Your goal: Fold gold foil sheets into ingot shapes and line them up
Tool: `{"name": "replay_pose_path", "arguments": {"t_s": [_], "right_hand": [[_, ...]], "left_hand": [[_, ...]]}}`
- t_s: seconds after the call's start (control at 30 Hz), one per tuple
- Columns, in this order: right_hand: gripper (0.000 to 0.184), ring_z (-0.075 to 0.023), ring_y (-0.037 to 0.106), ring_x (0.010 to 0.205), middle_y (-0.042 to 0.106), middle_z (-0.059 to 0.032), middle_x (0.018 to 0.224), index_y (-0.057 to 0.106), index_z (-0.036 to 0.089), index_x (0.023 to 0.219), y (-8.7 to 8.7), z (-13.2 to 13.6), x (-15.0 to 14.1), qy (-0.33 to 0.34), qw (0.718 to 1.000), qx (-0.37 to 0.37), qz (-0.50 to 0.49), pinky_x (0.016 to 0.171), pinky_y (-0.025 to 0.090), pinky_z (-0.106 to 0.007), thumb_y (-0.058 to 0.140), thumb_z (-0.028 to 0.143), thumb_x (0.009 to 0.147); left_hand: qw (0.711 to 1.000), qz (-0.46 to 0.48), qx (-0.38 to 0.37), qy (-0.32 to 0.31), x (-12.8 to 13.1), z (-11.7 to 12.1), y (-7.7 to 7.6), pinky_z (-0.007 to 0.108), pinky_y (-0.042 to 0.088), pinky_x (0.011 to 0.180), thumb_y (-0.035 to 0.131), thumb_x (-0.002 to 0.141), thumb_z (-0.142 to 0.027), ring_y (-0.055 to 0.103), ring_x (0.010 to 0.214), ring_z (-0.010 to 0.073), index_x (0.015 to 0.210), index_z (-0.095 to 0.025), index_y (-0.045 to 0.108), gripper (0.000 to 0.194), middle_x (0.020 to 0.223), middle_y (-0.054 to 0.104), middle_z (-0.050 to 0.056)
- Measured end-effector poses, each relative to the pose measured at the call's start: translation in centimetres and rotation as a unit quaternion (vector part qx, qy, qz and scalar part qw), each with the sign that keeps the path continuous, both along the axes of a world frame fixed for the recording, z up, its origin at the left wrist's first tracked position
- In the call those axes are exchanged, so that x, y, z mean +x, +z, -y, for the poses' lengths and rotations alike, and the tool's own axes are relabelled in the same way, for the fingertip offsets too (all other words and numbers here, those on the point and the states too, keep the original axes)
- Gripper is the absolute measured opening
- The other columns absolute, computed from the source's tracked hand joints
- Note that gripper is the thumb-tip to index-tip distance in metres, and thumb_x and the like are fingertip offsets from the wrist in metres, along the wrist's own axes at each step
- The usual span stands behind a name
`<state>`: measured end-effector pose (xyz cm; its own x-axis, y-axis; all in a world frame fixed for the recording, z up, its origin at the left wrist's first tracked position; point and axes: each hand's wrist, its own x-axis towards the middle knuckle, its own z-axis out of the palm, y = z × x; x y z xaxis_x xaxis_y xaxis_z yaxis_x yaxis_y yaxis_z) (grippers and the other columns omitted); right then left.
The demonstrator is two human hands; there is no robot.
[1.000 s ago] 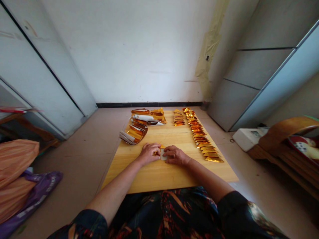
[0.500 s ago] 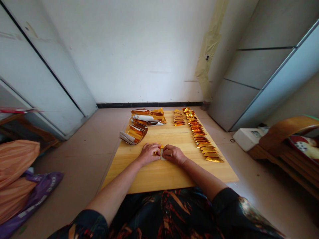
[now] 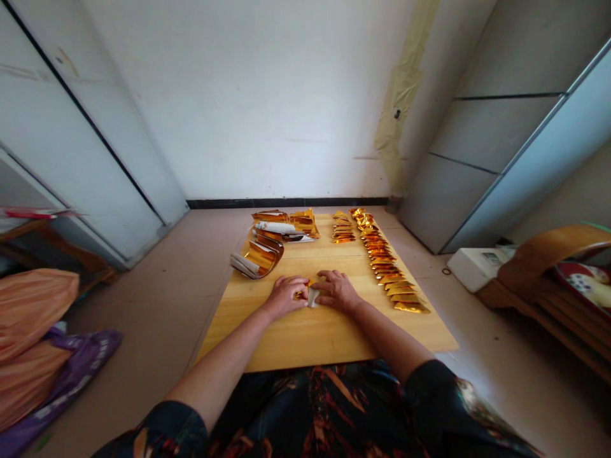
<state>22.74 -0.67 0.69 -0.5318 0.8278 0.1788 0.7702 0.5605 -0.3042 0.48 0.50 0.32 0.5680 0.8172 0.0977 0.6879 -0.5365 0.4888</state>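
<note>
A small sheet of gold foil paper (image 3: pixel 313 297), its pale grey-white back showing, lies partly folded on the wooden board between my hands. My left hand (image 3: pixel 288 296) pinches its left part, where gold glints between thumb and fingers. From the right, my right hand (image 3: pixel 337 291) rests on the paper's edge with its fingers spread and stretched out. The fingers cover much of the sheet, so its full shape is hidden. To the right runs a long row of folded gold foil pieces (image 3: pixel 389 267), overlapping one another.
A shorter row of folded gold pieces (image 3: pixel 342 229) lies at the back. Stacks of gold paper, one curled (image 3: pixel 260 257), sit at the board's (image 3: pixel 305 343) left rear. Beyond are a white wall, orange and purple bags (image 3: pixel 38 312) at left, and a white box (image 3: pixel 477 267) at right.
My right hand's fingers have opened from a curled pinch and spread flatter across the paper. More of the pale side shows now. My left hand keeps its hold in place.
</note>
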Motion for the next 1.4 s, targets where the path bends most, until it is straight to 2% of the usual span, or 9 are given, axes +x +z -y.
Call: {"name": "replay_pose_path", "arguments": {"t_s": [0.33, 0.4, 0.5, 0.57, 0.73, 0.97, 1.2, 1.3, 1.4], "right_hand": [[0.021, -0.0164, 0.056, 0.101, 0.055, -0.0064, 0.115, 0.070, 0.024, 0.100, -1.1, -0.2, -1.6, 0.093, 0.988, 0.021, -0.119, 0.087, 0.044, -0.027, 0.061, 0.033, 0.084], [0.028, -0.0185, 0.055, 0.106, 0.055, -0.0076, 0.118, 0.068, 0.024, 0.106, -1.2, -0.1, -1.7, 0.080, 0.988, 0.024, -0.130, 0.090, 0.044, -0.030, 0.065, 0.036, 0.081], [0.056, -0.0264, 0.051, 0.111, 0.054, -0.0114, 0.123, 0.062, 0.024, 0.118, -1.2, 0.4, -0.6, 0.039, 0.994, 0.022, -0.095, 0.093, 0.042, -0.042, 0.076, 0.044, 0.067], [0.060, -0.0290, 0.048, 0.113, 0.053, -0.0112, 0.126, 0.062, 0.026, 0.119, -1.0, 0.8, 0.4, 0.025, 0.998, 0.006, -0.059, 0.094, 0.039, -0.047, 0.077, 0.048, 0.065], [0.044, -0.0277, 0.045, 0.117, 0.051, -0.0097, 0.131, 0.066, 0.030, 0.113, -0.2, 1.3, 0.8, 0.027, 0.999, -0.012, -0.033, 0.095, 0.035, -0.046, 0.071, 0.048, 0.073], [0.027, -0.0246, 0.048, 0.108, 0.054, -0.0066, 0.125, 0.070, 0.034, 0.103, -0.3, 0.0, -0.9, 0.025, 0.998, 0.020, -0.045, 0.090, 0.037, -0.041, 0.067, 0.046, 0.078], [0.018, -0.0145, 0.059, 0.088, 0.060, -0.0054, 0.097, 0.072, 0.023, 0.095, -1.0, 0.0, -1.4, 0.094, 0.982, -0.015, -0.163, 0.079, 0.046, -0.024, 0.060, 0.032, 0.085], [0.011, -0.0154, 0.060, 0.093, 0.063, -0.0055, 0.098, 0.071, 0.021, 0.087, -0.7, 0.1, -2.0, 0.130, 0.964, -0.045, -0.226, 0.083, 0.046, -0.025, 0.061, 0.023, 0.082], [0.017, -0.0167, 0.060, 0.095, 0.065, -0.0050, 0.099, 0.070, 0.021, 0.088, -0.6, 0.2, -2.3, 0.109, 0.952, -0.076, -0.275, 0.085, 0.047, -0.028, 0.061, 0.014, 0.075]], "left_hand": [[1.000, -0.003, 0.003, 0.000, 0.0, 0.0, -0.3, 0.046, 0.024, 0.110, 0.066, 0.072, -0.033, 0.046, 0.125, 0.0252, 0.080, -0.026, 0.067, 0.011, 0.125, 0.060, 0.001], [1.000, -0.004, 0.000, 0.004, 0.0, 0.1, -0.1, 0.046, 0.023, 0.110, 0.065, 0.072, -0.033, 0.047, 0.124, 0.0255, 0.080, -0.026, 0.067, 0.011, 0.125, 0.061, 0.001], [1.000, 0.002, -0.004, 0.003, 0.0, 0.1, -0.1, 0.046, 0.023, 0.110, 0.066, 0.072, -0.032, 0.046, 0.124, 0.0243, 0.078, -0.026, 0.067, 0.009, 0.127, 0.060, 0.000], [1.000, 0.007, -0.004, 0.000, 0.0, 0.0, -0.3, 0.046, 0.023, 0.109, 0.066, 0.071, -0.031, 0.046, 0.125, 0.0236, 0.078, -0.027, 0.067, 0.009, 0.129, 0.059, -0.001], [1.000, 0.002, -0.006, 0.003, 0.0, -0.2, -0.6, 0.046, 0.023, 0.109, 0.066, 0.071, -0.031, 0.044, 0.127, 0.0239, 0.079, -0.026, 0.067, 0.009, 0.130, 0.057, -0.001], [1.000, -0.009, -0.005, 0.000, 0.2, 0.2, 0.5, 0.043, 0.026, 0.107, 0.066, 0.071, -0.030, 0.047, 0.123, 0.0228, 0.077, -0.026, 0.068, 0.008, 0.127, 0.060, -0.001], [1.000, -0.016, -0.003, 0.005, 0.3, 0.3, 0.7, 0.046, 0.025, 0.107, 0.068, 0.071, -0.033, 0.047, 0.124, 0.0246, 0.080, -0.026, 0.067, 0.011, 0.127, 0.060, 0.000], [1.000, -0.025, -0.003, 0.006, 0.3, 0.2, 0.6, 0.048, 0.025, 0.107, 0.068, 0.070, -0.035, 0.047, 0.124, 0.0255, 0.087, -0.027, 0.068, 0.019, 0.128, 0.059, 0.002], [1.000, -0.029, -0.007, 0.008, 0.3, 0.2, 0.6, 0.047, 0.026, 0.108, 0.068, 0.070, -0.033, 0.047, 0.125, 0.0261, 0.092, -0.026, 0.068, 0.023, 0.129, 0.058, 0.003]]}}
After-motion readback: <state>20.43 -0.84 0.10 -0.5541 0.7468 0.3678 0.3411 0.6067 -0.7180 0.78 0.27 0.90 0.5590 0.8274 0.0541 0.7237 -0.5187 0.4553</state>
